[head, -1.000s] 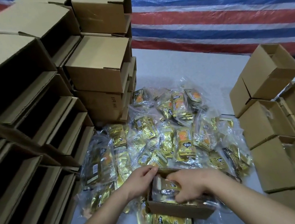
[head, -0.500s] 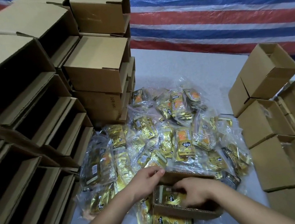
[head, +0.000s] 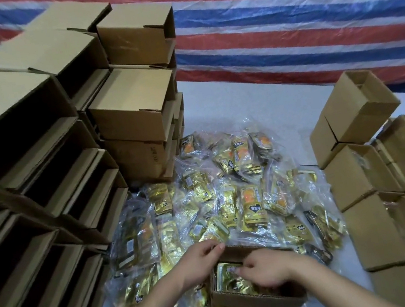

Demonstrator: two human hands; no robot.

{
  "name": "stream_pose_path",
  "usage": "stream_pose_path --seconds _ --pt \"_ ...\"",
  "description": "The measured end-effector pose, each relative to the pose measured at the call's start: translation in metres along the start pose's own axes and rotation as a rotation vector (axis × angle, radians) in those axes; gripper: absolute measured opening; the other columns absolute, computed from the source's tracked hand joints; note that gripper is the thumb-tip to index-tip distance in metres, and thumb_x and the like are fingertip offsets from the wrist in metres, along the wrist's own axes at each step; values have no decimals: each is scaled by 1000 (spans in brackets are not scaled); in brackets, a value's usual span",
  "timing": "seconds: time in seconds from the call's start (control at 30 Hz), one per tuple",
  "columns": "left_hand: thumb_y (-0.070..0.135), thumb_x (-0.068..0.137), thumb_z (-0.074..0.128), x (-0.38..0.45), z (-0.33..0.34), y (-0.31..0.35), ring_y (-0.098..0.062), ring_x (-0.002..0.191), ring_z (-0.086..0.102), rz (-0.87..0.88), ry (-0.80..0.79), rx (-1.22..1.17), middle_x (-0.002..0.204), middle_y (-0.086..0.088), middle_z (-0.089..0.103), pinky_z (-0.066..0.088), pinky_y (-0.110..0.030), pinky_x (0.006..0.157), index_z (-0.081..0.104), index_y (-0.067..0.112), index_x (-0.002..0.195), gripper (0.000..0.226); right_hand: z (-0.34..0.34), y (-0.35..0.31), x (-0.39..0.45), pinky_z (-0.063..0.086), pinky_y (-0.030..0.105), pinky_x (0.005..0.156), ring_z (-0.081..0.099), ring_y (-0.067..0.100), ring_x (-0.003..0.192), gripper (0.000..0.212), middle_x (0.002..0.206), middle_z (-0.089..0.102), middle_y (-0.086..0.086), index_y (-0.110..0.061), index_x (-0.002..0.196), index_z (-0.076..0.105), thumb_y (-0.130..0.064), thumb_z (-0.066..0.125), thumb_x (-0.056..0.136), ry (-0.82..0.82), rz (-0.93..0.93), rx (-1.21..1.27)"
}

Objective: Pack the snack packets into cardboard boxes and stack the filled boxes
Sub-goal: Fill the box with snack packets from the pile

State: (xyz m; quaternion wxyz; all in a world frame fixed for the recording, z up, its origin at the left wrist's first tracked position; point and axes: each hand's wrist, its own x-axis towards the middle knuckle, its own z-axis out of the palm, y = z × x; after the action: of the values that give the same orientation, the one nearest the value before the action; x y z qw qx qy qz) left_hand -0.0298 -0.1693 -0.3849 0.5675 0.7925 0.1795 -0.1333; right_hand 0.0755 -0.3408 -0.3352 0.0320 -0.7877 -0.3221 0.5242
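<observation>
While left hand grips corrugated box rim, right hand presses glossy foil packet.

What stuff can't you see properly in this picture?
- How full the open box is: the right hand covers the packets inside.
- What the left hand touches: its fingers curl at the box's far edge, contact unclear.
- Insides of the left box stack: too dark.
- The right box stack: cut off by the frame edge.
- Words on the snack packets: too small.
</observation>
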Motion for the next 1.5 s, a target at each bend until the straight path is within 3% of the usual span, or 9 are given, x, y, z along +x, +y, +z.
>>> stream_pose_path --seconds 0.1,0.2,0.4,0.5,0.63,0.77,0.9,1.2,1.5 --pt "45 102 48 -3 0 2 7 56 50 -5 -10 -8 60 22 56 36 -14 56 63 36 88 22 -21 3 -24 46 28 59 61 7 62 40 67 62 -9 -24 81 63 -55 43 96 368 -137 160" --pt "46 102 48 -1 1 1 5 65 52 -8 -14 -14 72 18 58 41 -19 64 67 32 95 24 -31 10 -27 44 21 62 56 1 66 29 72 61 -12 -34 78 57 -46 44 100 654 -171 102" --pt "50 101 48 -4 -5 4 -2 80 61 -42 19 -9 92 10 69 46 -16 70 68 36 98 24 3 23 0 54 35 76 62 12 79 44 83 62 -7 -30 90 54 -53 20 104 616 -50 -107" --pt "41 102 48 -1 -22 6 3 78 63 -54 345 -121 92 9 70 49 -14 69 64 38 92 19 6 27 5 53 37 72 62 15 76 40 78 58 -9 -32 82 48 -50 20 104 678 -45 -98" --pt "21 99 51 15 -71 -15 -24 101 61 -166 873 181 107 -5 65 51 -40 86 66 13 108 20 2 26 6 50 34 69 59 15 71 40 74 54 -9 -29 77 48 -47 25 104 735 -49 -108" --pt "40 94 54 29 -112 -41 -35 126 52 -483 696 444 140 -13 54 45 -46 105 51 12 140 53 -5 20 6 50 34 72 59 10 66 49 71 59 -5 -27 72 51 -51 23 104 774 -49 -80" --pt "72 83 55 32 -119 -53 -36 126 53 -731 544 437 145 -14 50 49 -46 100 45 15 144 84 -10 11 9 46 29 61 55 4 59 50 64 57 -5 -27 67 49 -52 25 105 793 -59 -37" --pt "77 68 70 39 -115 -66 -40 132 48 -864 456 359 150 -20 43 46 -51 106 28 8 152 116 -16 7 13 42 32 63 55 10 64 45 67 56 -8 -27 68 44 -51 31 104 777 -28 -19" --pt "42 80 74 46 -102 -66 -39 110 61 -748 564 261 123 -19 61 55 -51 91 61 9 125 57 -18 5 12 38 29 55 54 7 62 41 65 57 -7 -28 69 45 -49 36 103 767 -24 7"
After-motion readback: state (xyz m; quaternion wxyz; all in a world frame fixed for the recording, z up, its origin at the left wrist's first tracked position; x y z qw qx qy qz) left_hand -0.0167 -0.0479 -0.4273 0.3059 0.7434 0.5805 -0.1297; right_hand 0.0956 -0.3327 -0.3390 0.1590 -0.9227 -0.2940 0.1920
